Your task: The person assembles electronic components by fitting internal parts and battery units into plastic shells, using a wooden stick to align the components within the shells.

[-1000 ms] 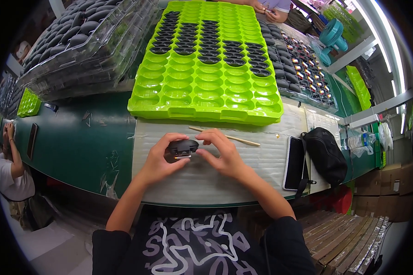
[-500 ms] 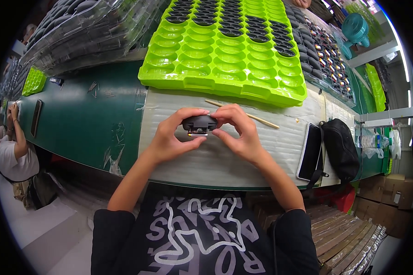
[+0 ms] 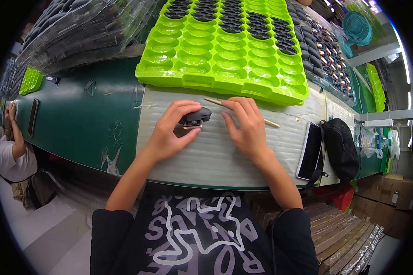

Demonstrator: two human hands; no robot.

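Observation:
My left hand (image 3: 167, 133) grips a black rounded plastic housing (image 3: 198, 114) between fingers and thumb, above the pale mat. The housing's near side is open and shows small metal-coloured parts with a light strip at the bottom. To its right, my right hand (image 3: 248, 126) is apart from the housing, thumb and index finger spread. The right fingers lie over a thin tan stick (image 3: 271, 123) on the mat; fingertips are at the stick, but whether they touch it I cannot tell.
Beyond my hands lies a bright green tray (image 3: 195, 81) with oval pockets, the far ones holding black oval parts. Clear trays of dark parts (image 3: 96, 36) are stacked at left. A tablet-like device (image 3: 309, 151) and black pouch (image 3: 341, 149) lie right. Another person (image 3: 13, 151) sits far left.
My right hand has let go of the housing and moved right, over the stick. My left hand has shifted slightly left and away from me with the housing, which is now turned.

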